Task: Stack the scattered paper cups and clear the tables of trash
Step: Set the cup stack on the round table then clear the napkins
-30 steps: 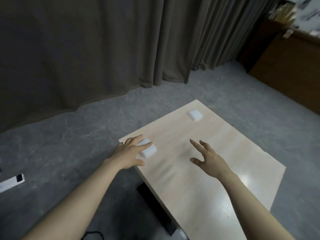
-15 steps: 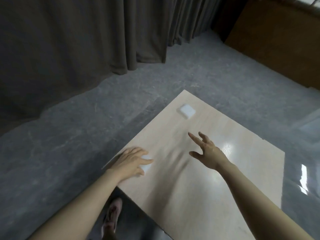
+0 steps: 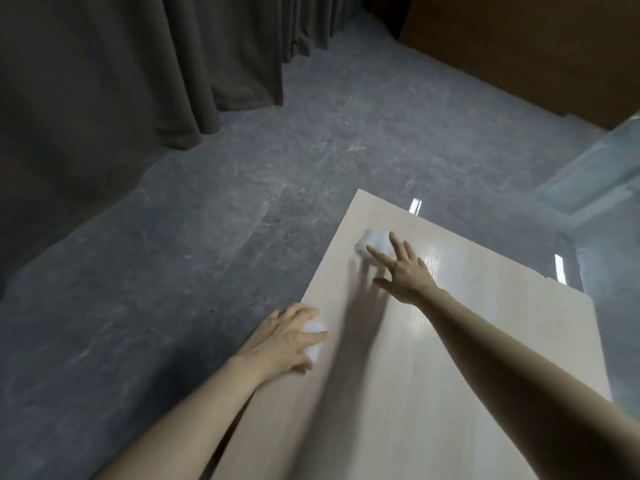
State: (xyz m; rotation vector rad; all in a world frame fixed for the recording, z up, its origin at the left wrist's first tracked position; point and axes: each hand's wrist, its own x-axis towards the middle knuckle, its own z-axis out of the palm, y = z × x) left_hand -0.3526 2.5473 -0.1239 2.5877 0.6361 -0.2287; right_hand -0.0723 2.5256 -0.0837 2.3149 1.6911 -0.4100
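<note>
From the head view a pale wood-grain table (image 3: 433,393) is seen, smooth and glossy, with bright reflections on its far part; its left edge runs diagonally over a grey, marbled floor (image 3: 173,271); heavy dark curtains (image 3: 138,71) hang in folds down to the floor at the upper left; a brown wooden panel (image 3: 519,46) closes the upper right corner, and a pale glassy surface (image 3: 595,174) is seen at the right edge.

A small white object (image 3: 313,336), soft-edged and blurred, possibly crumpled paper, lies near the table's left edge; it is covered by the left hand (image 3: 280,341), whose fingers are curved over and around it, so most of it is hidden. A second white piece (image 3: 372,239), blocky and equally blurred, lies near the table's far corner; the right hand (image 3: 403,271) is held over the table just before it, fingers spread and straight, the fingertips overlapping the piece in the view; whether it is touched cannot be told. Both bare forearms are stretched across the table, and dark shadows are cast beneath them on the wood.
</note>
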